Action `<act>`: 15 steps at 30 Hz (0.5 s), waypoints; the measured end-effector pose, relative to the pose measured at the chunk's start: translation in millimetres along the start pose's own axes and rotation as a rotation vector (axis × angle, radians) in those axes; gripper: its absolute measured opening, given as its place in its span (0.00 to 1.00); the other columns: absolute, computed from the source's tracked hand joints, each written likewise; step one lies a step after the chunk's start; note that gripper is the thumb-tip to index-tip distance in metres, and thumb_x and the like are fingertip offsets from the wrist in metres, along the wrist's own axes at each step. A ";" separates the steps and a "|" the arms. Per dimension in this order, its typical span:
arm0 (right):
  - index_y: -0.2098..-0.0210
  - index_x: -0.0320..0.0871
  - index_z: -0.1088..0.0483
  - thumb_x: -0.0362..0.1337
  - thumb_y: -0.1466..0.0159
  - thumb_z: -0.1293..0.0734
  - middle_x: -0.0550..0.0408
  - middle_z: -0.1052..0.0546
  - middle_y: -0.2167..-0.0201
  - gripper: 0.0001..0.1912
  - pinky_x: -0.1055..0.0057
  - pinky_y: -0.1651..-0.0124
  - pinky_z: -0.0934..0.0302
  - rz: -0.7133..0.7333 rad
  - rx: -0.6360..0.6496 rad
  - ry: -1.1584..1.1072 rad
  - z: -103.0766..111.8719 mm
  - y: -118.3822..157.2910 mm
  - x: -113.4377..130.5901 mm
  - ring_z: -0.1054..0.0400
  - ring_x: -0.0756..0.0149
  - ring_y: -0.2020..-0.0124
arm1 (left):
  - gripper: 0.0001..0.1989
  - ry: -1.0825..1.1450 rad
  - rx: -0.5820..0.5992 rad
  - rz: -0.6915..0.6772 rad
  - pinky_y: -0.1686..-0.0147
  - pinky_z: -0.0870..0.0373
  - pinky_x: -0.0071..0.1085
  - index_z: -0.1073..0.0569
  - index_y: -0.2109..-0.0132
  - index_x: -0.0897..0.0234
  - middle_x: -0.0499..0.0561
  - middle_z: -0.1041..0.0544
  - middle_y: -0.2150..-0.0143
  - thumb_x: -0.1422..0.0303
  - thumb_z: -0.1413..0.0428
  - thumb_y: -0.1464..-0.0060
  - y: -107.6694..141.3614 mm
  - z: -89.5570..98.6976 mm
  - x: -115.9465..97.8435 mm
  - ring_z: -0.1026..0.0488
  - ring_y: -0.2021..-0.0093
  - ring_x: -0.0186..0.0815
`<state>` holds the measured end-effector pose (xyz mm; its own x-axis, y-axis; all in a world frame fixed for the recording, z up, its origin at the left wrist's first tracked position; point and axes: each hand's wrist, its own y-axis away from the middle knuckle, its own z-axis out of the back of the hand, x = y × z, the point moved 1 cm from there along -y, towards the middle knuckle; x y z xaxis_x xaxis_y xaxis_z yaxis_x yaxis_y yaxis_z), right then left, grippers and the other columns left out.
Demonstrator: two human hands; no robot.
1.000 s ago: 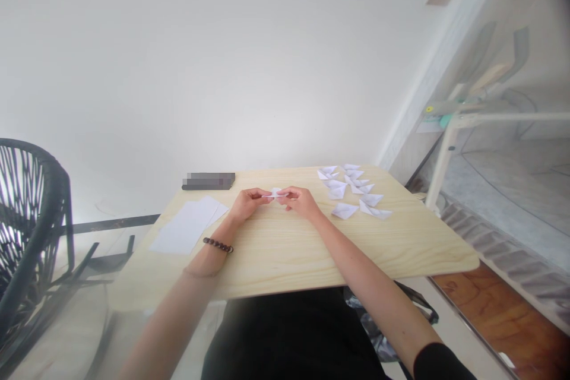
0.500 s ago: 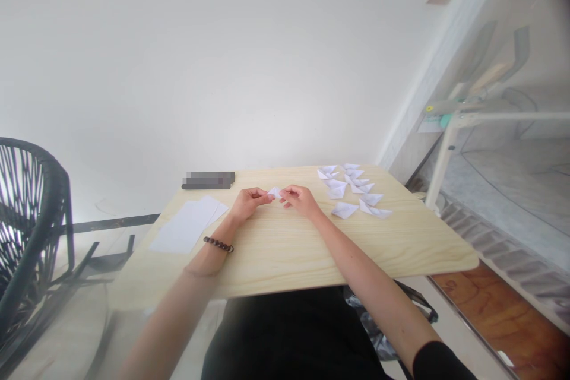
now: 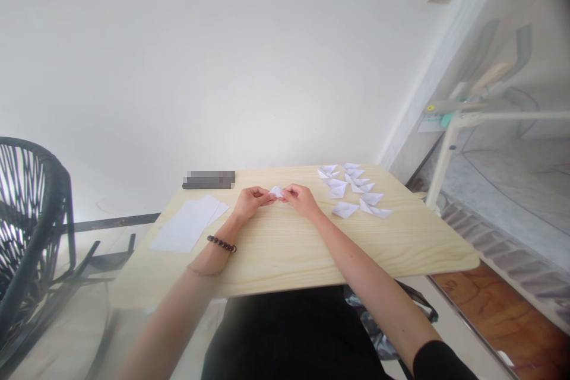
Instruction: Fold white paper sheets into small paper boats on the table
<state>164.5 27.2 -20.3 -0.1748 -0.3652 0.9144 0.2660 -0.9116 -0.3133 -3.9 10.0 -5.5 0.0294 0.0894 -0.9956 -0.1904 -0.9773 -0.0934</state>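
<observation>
A small folded white paper (image 3: 276,191) is pinched between my two hands above the middle of the table. My left hand (image 3: 252,202) grips its left side with thumb and fingers. On its right side, my right hand (image 3: 300,198) holds it the same way. Part of the folded paper is hidden behind my fingertips. Several folded paper boats (image 3: 337,189) stand in loose rows to the right of my right hand. Flat white paper sheets (image 3: 184,225) lie overlapping to the left of my left hand.
The light wooden table (image 3: 285,261) stands against a white wall. At its back left lies a dark, pixelated object (image 3: 208,180). A black woven chair (image 3: 33,219) is at the left. To the right stands a white metal frame (image 3: 445,154).
My hands have drawn slightly closer together on the folded paper, and my right fingers now close on its right side. The boats and sheets have stayed put.
</observation>
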 end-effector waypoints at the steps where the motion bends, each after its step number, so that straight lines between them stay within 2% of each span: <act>1: 0.70 0.40 0.33 0.47 0.46 0.39 0.53 0.25 0.73 0.15 0.71 0.65 0.37 -0.003 0.002 0.004 -0.1 0.0 -0.2 0.29 0.66 0.69 | 0.16 0.005 -0.001 0.002 0.57 0.34 0.37 0.30 0.70 0.70 0.55 0.24 0.69 0.62 0.39 0.64 0.2 -0.2 -0.1 0.27 0.64 0.37; 8: 0.71 0.40 0.33 0.45 0.46 0.38 0.54 0.25 0.72 0.13 0.70 0.66 0.36 0.018 0.020 -0.006 -0.7 0.5 -2.2 0.29 0.66 0.69 | 0.17 0.017 0.011 0.004 0.60 0.32 0.39 0.34 0.68 0.68 0.53 0.24 0.72 0.63 0.38 0.65 1.3 -0.7 -1.9 0.27 0.67 0.37; 15: 0.73 0.40 0.35 0.48 0.49 0.37 0.54 0.26 0.75 0.15 0.69 0.66 0.35 -0.023 0.004 -0.045 -3.0 1.2 -0.5 0.29 0.65 0.71 | 0.19 0.001 -0.010 -0.025 0.63 0.31 0.37 0.35 0.66 0.68 0.52 0.24 0.74 0.64 0.38 0.65 -0.5 0.1 -2.6 0.26 0.70 0.36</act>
<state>162.1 25.7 -21.9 -0.1378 -0.3356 0.9319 0.2666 -0.9187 -0.2914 -4.0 10.3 -2.9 0.0352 0.1141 -0.9928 -0.1793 -0.9766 -0.1186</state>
